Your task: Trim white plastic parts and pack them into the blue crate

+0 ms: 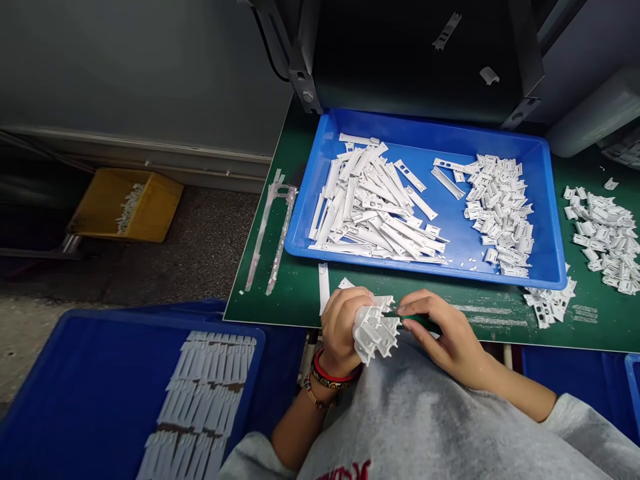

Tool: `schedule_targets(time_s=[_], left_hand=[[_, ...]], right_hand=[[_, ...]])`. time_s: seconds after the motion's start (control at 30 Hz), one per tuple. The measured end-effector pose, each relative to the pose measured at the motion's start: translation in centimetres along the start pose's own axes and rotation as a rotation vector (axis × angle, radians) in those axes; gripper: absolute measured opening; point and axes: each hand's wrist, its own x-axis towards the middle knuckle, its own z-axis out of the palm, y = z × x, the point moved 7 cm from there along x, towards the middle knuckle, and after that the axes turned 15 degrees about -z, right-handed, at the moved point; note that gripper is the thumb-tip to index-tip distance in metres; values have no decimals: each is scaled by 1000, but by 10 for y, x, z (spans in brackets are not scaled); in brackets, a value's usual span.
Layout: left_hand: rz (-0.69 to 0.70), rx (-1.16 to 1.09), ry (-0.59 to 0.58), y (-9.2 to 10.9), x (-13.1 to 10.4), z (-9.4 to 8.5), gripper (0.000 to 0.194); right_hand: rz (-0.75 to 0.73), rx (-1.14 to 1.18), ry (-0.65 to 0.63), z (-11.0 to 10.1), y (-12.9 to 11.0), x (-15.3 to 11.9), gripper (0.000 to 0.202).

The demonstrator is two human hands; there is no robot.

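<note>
My left hand (343, 327) is wrapped round a bundle of white plastic parts (375, 330), whose notched ends face up and to the right. Close against the bundle's right side, my right hand (445, 333) has thumb and forefinger brought together in a pinch. A small dark sliver shows at those fingertips, too small to name. Just beyond my left hand, a long white strip (324, 287) lies on the green table (257, 280). The blue tray (425, 267) behind my hands holds a heap of long white strips (370, 207) and a pile of short white clips (503, 207).
More short clips (607, 237) are heaped right of the tray, with a smaller pile (547, 303) at its corner. A dark belt (400, 60) carrying two white parts slopes behind. Lower left, a blue crate (75, 327) holds rows of strips. A yellow bin (155, 210) stands beyond.
</note>
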Motion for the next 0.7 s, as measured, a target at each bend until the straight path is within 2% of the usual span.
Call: schedule_targets(time_s=[0.23, 0.43, 0.53, 0.63, 0.7], left_hand=[[59, -60, 40, 5, -2, -3, 11], [21, -38, 48, 7, -2, -1, 20], [-15, -39, 57, 8, 0, -3, 21], [-49, -56, 41, 7, 0, -4, 20], [-47, -68, 37, 7, 0, -3, 20]], right_hand=[[-48, -75, 58, 0, -4, -1, 19], [-62, -216, 70, 2, -4, -6, 22], [-34, -283, 124, -7, 0, -7, 22], [8, -213, 182, -18, 2, -6, 19], [13, -103, 148, -17, 2, -4, 17]])
